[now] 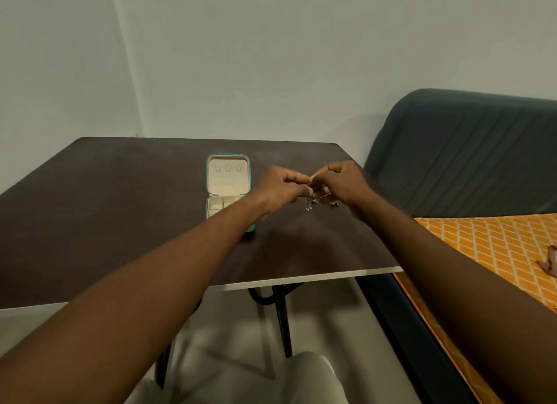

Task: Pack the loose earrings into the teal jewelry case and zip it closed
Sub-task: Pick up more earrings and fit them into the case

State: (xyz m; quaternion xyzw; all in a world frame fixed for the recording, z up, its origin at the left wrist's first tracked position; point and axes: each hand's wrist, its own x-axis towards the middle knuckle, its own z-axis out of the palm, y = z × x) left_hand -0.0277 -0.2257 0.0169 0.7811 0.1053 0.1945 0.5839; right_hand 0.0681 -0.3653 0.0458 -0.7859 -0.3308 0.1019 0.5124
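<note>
Head view: left hand (278,189) and right hand (340,183) meet above the desk (120,207), fingers curled, together pinching dangling earrings (309,204). The open teal jewelry case (229,182) lies just left of the left hand, the nearer one, with its long axis running away from the person.

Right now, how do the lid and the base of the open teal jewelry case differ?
The lid lies farther away, fully visible; the base sits nearer, partly hidden by the left forearm. The lid shows three small tabs; the base shows divided compartments. Both have cream lining and teal edging.
</note>
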